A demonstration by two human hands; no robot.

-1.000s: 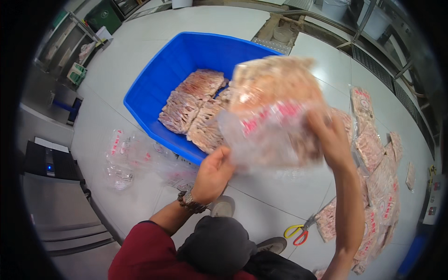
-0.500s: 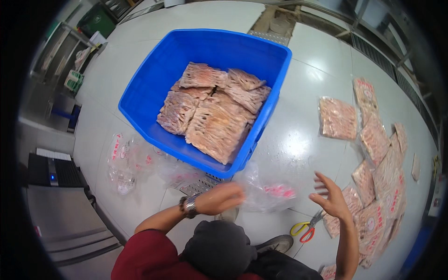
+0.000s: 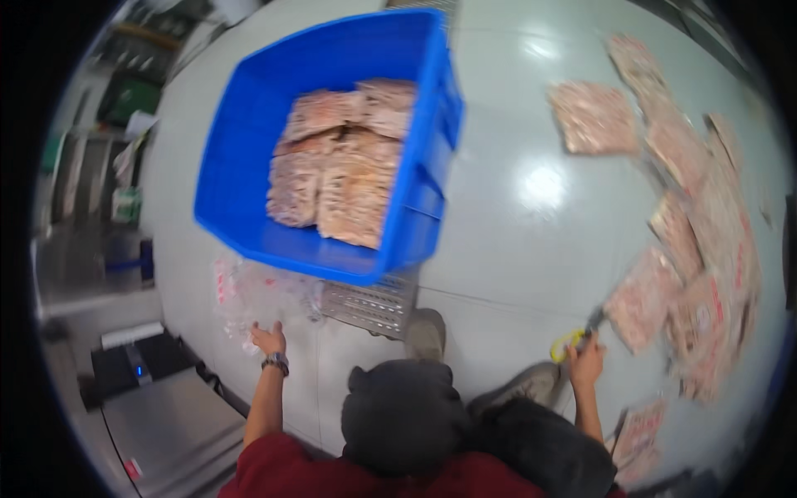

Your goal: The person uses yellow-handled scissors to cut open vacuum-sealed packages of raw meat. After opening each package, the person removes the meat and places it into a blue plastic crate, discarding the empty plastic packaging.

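Note:
My right hand (image 3: 586,363) is closed around the handles of a pair of scissors (image 3: 567,342) on the floor at the right. One yellow handle loop shows; the other is behind my fingers, and the dark blades point toward the packs. At the left my left hand (image 3: 270,339) has its fingers apart, beside a heap of crumpled clear plastic bags (image 3: 270,290) with pink print. Ahead of me a blue tub (image 3: 228,178) holds several slabs of frozen pale pink meat (image 3: 357,195). Blur softens both hands.
Several bagged slabs of frozen meat (image 3: 701,166) lie piled on the right, with a separate pack (image 3: 594,116) nearby. A perforated metal drain cover (image 3: 374,303) lies below the tub. Steel equipment (image 3: 170,415) stands at the left. My shoes (image 3: 425,332) are on the tiled floor.
My left hand has moved left to the bag heap, and the plastic bag by the tub's near corner is gone from there. My right hand has come down onto the scissors. The view has shifted.

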